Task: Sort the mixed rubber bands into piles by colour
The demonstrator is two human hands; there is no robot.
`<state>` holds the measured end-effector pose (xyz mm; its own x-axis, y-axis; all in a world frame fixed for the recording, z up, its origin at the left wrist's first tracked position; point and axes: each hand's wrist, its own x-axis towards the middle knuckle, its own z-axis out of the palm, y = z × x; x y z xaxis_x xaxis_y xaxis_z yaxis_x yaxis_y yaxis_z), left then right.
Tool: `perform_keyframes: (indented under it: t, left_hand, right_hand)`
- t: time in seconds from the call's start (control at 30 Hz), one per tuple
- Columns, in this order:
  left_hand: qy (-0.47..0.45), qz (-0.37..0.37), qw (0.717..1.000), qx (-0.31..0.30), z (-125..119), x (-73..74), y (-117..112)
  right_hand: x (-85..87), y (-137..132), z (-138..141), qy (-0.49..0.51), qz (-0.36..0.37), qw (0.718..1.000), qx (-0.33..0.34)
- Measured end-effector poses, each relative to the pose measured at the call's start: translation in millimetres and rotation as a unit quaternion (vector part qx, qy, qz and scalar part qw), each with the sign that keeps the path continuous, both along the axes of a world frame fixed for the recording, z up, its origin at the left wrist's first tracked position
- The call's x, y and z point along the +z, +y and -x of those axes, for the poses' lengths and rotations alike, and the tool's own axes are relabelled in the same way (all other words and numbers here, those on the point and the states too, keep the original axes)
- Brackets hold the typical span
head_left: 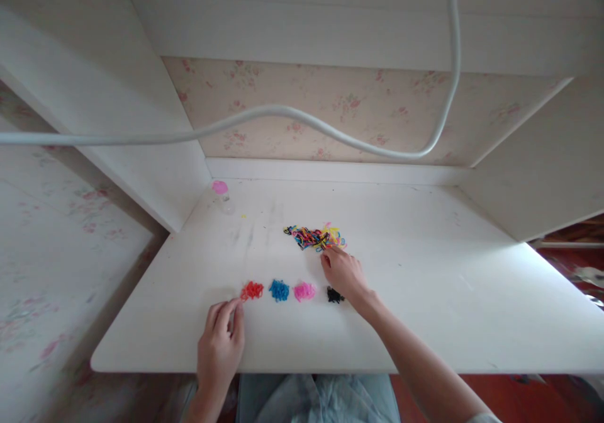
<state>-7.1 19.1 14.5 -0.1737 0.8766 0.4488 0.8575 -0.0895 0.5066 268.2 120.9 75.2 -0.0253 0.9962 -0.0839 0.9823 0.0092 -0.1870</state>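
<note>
A mixed heap of small, multicoloured rubber bands (pixel 311 236) lies mid-table. My right hand (pixel 343 272) reaches to its near right edge, fingers bent and fingertips at the bands; whether a band is between them is too small to see. Closer to me runs a row of single-colour piles: red bands (pixel 253 290), blue bands (pixel 279 290), pink bands (pixel 304 291) and black bands (pixel 335 295), the last partly behind my right wrist. My left hand (pixel 221 332) rests by the red pile, thumb and index finger closed together at its left edge.
A clear container with a pink lid (pixel 219 187) stands at the back left of the white table (pixel 425 297). A tiny yellow band (pixel 243 216) lies near it. A thick white cable (pixel 283 111) crosses the upper view. White panels flank both sides.
</note>
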Motion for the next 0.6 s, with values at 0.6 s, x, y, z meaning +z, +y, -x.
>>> perform_keyframes:
  t: [0.6]
  left_hand:
    - [0.005, 0.005, 1.0, -0.013, 1, -1.7, 2]
  right_hand:
    - [-10.4, 7, 7, -0.05, 0.02, 0.998, -0.046]
